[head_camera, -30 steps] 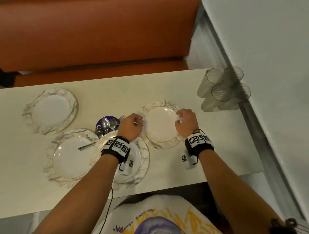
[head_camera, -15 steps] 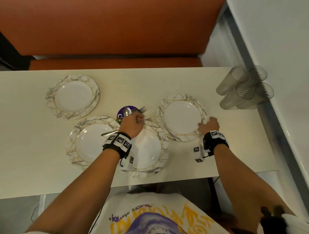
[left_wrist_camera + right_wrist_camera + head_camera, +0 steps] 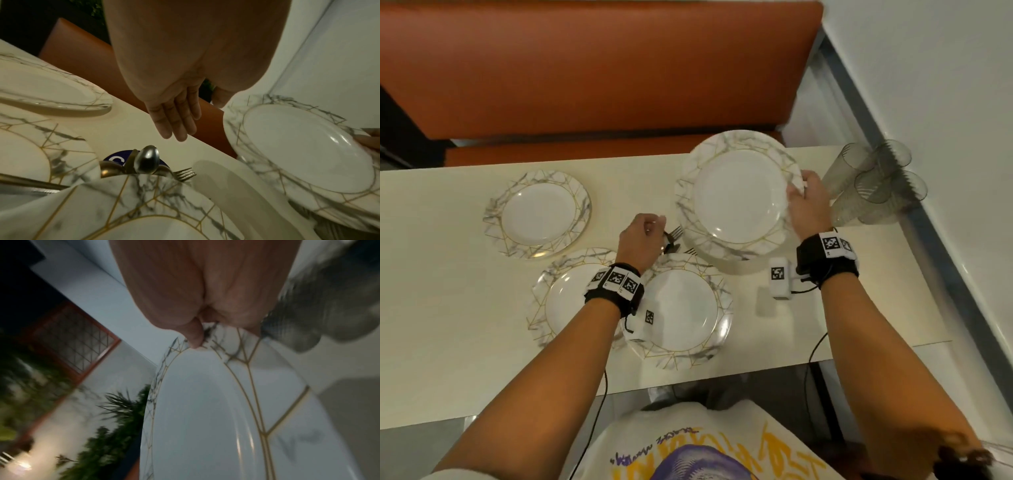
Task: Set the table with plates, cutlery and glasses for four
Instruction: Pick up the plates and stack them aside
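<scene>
Right hand lifts a marbled plate off the table; left hand hovers over the cutlery.

Right hand (image 3: 808,205) grips the raised plate (image 3: 739,195) by its right rim, thumb on top, plate tilted, just beside the four glasses (image 3: 876,185). Left hand (image 3: 174,120) has straight fingers, holding nothing, above the spoons and forks (image 3: 147,164). Three plates lie on the table (image 3: 431,274): far-left plate (image 3: 537,212), near-left plate (image 3: 565,301), near-centre plate (image 3: 681,308).

Four plates show: one far left (image 3: 537,213), two near (image 3: 565,301) (image 3: 681,310), one lifted at the right (image 3: 739,195). Four glasses (image 3: 873,185) cluster at the right edge of the worktop (image 3: 448,308). Spoons (image 3: 147,160) and forks (image 3: 184,173) lie heaped, too overlapped to count. Two hands (image 3: 642,236) (image 3: 808,202).
</scene>
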### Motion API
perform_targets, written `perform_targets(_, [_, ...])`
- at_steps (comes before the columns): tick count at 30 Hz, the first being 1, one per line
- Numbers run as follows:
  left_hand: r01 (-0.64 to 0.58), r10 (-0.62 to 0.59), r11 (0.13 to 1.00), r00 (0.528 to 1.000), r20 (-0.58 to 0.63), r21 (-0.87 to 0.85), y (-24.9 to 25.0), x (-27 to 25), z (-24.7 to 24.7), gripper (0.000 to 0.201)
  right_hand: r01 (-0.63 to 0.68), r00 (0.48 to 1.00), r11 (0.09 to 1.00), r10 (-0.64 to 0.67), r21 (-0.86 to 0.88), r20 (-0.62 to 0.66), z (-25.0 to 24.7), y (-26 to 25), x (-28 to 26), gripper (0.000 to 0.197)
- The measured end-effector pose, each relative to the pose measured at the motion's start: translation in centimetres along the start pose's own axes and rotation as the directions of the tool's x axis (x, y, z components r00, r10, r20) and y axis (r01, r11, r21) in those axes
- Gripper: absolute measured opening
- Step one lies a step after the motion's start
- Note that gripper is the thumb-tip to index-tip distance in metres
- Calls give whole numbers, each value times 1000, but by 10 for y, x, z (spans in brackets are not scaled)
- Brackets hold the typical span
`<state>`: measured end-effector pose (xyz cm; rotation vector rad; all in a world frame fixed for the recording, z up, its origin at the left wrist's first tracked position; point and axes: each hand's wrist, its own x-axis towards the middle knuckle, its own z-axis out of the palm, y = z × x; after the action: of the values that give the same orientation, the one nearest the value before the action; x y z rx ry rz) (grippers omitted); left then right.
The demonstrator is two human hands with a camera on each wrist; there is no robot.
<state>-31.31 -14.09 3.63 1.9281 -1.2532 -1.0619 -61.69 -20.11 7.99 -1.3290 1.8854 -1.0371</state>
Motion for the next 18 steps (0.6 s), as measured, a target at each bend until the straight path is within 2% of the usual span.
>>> perform_targets(2, [96, -87, 976, 995, 54, -197, -6, 1, -8, 54, -56, 995, 990, 45, 133, 87, 23, -4, -13, 27])
perform_targets(3, [143, -119, 937, 988, 95, -317, -11, 0, -13, 64, -96, 987, 978, 70, 185, 142, 36, -4, -22, 28])
perform_targets(5, [246, -200, 815, 969, 144, -525, -20, -3, -21, 73, -180, 962, 948, 115, 261, 247, 63, 0, -40, 28])
perform_targets(7, [335, -340, 682, 932, 124, -650, -31, -8, -31, 74, -205, 940, 952, 128, 226, 317, 85, 4, -58, 33])
perform_targets(9, [338, -412, 615, 908, 75, -712, -46, -13, -39, 74, -222, 900, 965, 148, 139, 410, 98, 2, -75, 41])
perform_targets(11, [271, -409, 603, 913, 1, -751, -59, -19, -48, 72, -236, 848, 971, 196, 20, 493, 105, 8, -86, 46])
perform_targets(12, [248, -417, 611, 908, -40, -752, -66, -21, -53, 72, -224, 838, 973, 224, -61, 498, 107, 16, -90, 48])
perform_targets(14, [220, -427, 630, 899, -95, -745, -74, -27, -62, 73, -180, 849, 953, 275, -243, 451, 110, 36, -100, 51])
perform_targets(16, [198, -428, 634, 895, -126, -748, -82, -31, -71, 68, -158, 850, 874, 357, -459, 388, 112, 58, -108, 61])
perform_targets(18, [188, -439, 624, 887, -141, -759, -89, -32, -79, 59, -197, 824, 782, 460, -592, 332, 112, 73, -116, 72])
